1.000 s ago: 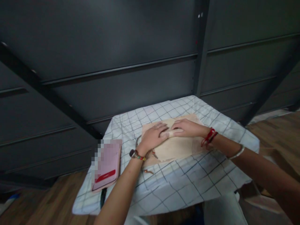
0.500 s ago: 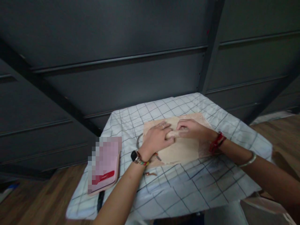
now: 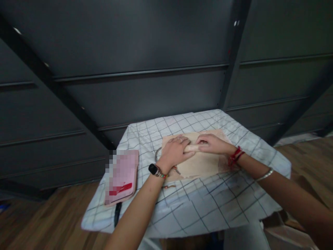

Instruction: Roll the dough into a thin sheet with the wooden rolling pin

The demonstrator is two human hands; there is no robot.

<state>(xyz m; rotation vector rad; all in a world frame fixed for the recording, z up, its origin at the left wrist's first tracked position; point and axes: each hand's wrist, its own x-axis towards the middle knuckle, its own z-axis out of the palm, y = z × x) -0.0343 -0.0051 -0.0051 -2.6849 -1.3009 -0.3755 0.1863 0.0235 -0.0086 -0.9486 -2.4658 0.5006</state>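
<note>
Both hands, left point(image 3: 174, 152) and right point(image 3: 212, 144), press side by side on a pale roll point(image 3: 191, 148) atop the board point(image 3: 200, 165) on the checked worktop point(image 3: 208, 205); rolling seems underway. Next probably needs even pressure, palms spreading outward.

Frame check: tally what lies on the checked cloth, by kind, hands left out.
Beige sheet: 1
Roll gripped by left hand and right hand: 1
Pink phone case: 1
Metal ring, partly hidden: 1
Small reddish bits by the sheet's edge, too blurred to name: 2
Total: 6
</note>
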